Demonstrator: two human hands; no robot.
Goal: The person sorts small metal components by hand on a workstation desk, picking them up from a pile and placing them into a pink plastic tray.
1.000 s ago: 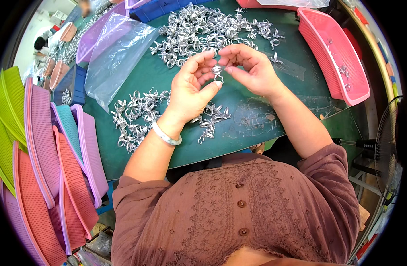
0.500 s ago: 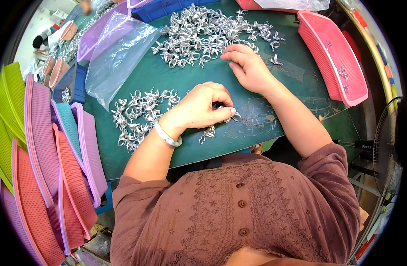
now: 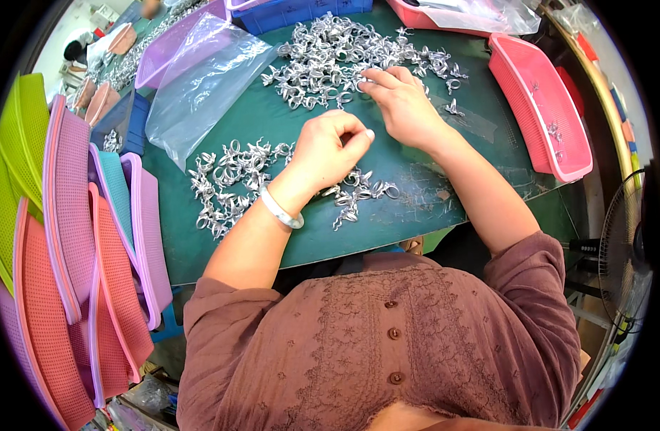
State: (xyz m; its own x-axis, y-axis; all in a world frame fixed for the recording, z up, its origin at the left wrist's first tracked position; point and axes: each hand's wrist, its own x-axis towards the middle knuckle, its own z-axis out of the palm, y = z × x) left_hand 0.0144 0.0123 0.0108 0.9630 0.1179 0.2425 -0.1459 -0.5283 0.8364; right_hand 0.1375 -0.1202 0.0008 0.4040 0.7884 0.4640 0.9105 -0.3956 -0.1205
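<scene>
At the centre of the frame the person's left hand (image 3: 330,147) hovers over the green mat (image 3: 416,208), fingers curled in with the thumb pressed to the fingertips; whether a small piece is pinched there cannot be told. Just below it lies a small cluster of silver metal pieces (image 3: 358,195), and to its left a wider spread of the same pieces (image 3: 225,183). The right hand (image 3: 402,104), upper centre, reaches with loosely bent fingers into the big heap of metal pieces (image 3: 330,54), fingertips touching its near edge, nothing clearly gripped. A clear plastic bag (image 3: 200,82) lies at upper left, a pink mesh tray (image 3: 542,108) at upper right, and stacked mesh trays (image 3: 71,237) stand along the left edge.
</scene>
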